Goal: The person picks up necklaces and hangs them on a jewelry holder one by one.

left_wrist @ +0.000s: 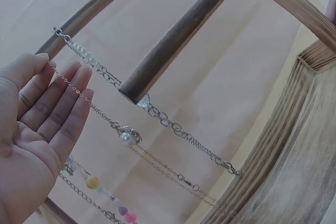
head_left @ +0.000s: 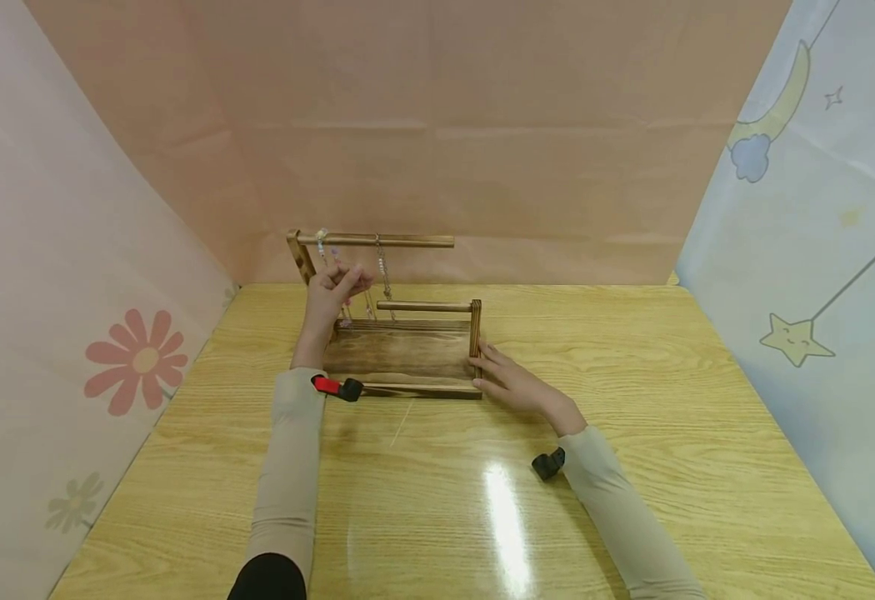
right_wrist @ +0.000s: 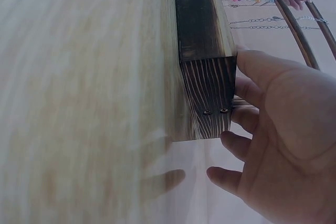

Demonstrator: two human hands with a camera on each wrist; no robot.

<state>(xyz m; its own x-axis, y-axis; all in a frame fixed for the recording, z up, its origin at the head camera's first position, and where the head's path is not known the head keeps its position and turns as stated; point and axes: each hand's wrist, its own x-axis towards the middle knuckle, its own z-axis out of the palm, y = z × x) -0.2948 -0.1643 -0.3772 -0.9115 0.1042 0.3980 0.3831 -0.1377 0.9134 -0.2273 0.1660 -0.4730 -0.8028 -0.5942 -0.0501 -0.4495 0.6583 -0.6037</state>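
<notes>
A dark wooden jewelry stand (head_left: 407, 354) with a high bar (head_left: 422, 242) and a shorter, lower bar (head_left: 422, 307) stands at the back of the table. My left hand (head_left: 332, 292) is up by the high bar, pinching a thin chain bracelet (left_wrist: 102, 115) with a pearl between thumb and index finger; the other fingers extend. Beside it hangs a silver chain bracelet (left_wrist: 176, 131) with white beads. Colored beads (left_wrist: 93, 182) on another strand show below the left hand. My right hand (head_left: 516, 385) touches the stand's right end, its fingers loosely extended along the wood.
An orange backdrop (head_left: 437, 167) rises close behind the stand. Pale printed sheets flank the wooden table (head_left: 632, 400) on both sides. Black wrist cameras sit at both sleeves, the left one on a red strap (head_left: 326, 384).
</notes>
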